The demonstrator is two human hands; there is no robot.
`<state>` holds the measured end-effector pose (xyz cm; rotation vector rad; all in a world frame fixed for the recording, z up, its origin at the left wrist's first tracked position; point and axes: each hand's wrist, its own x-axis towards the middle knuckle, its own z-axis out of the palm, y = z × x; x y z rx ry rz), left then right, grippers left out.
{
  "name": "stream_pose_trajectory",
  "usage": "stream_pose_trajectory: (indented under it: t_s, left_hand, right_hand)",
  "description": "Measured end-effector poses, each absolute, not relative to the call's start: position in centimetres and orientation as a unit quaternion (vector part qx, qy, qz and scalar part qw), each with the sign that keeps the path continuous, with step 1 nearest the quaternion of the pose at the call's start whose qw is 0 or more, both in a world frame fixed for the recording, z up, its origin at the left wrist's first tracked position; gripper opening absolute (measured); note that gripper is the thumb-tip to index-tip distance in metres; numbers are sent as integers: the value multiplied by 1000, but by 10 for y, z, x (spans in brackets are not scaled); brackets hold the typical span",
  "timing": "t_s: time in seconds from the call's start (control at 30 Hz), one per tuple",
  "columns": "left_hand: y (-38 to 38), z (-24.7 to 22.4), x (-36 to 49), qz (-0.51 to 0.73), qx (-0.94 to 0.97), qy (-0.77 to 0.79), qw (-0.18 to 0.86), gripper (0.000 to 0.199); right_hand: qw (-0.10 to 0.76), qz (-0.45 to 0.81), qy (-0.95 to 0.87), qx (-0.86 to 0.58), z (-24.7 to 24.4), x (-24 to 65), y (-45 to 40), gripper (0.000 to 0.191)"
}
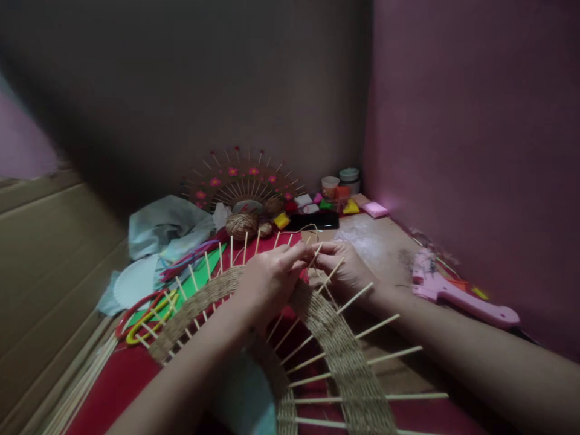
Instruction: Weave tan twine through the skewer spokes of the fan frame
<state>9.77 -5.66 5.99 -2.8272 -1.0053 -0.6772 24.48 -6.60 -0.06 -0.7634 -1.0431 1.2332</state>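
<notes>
Both hands meet at the far edge of a half-round woven piece (342, 350), a tan twine band threaded through pale sticks that fan outward. My left hand (272, 275) lies over the band with its fingers bent and pinched near a stick; what sits between the fingertips is hidden. Just right of it, my right hand (342, 266) pinches the twine (310, 228) beside another stick, and a loose loop of it rises above the fingers. An inner woven band (285, 399) curves below, next to a pale blue round base (247, 386).
Behind stand a finished fan with pink flowers (233, 172), a ball of twine (242, 225), a black phone (317, 220), clay packets (351, 207) and a paper cup (330, 186). A pink glue gun (462, 296) lies right. At left are scissors (151, 317), loose sticks (86, 383) and a cardboard wall (49, 266).
</notes>
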Motion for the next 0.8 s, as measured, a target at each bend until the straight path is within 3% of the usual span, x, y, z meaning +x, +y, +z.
stream_pose_trajectory:
  t_s: [0.27,0.43,0.67,0.8]
  left_hand:
    - [-52,62,96,-134,-944,-253,167,27]
    - [-49,71,98,-67,-957,-237,154,21]
    - [-48,86,105,19,-966,-250,67,11]
    - [-47,91,110,60,-961,-251,101,10]
  right_hand:
    - [633,620,-367,-284,0,240,-70,15]
    - [602,682,-334,-248,-7,244,-64,19]
    - [487,809,-291,-154,-8,256,-61,10]
    - [465,826,-296,-117,-8,258,-62,15]
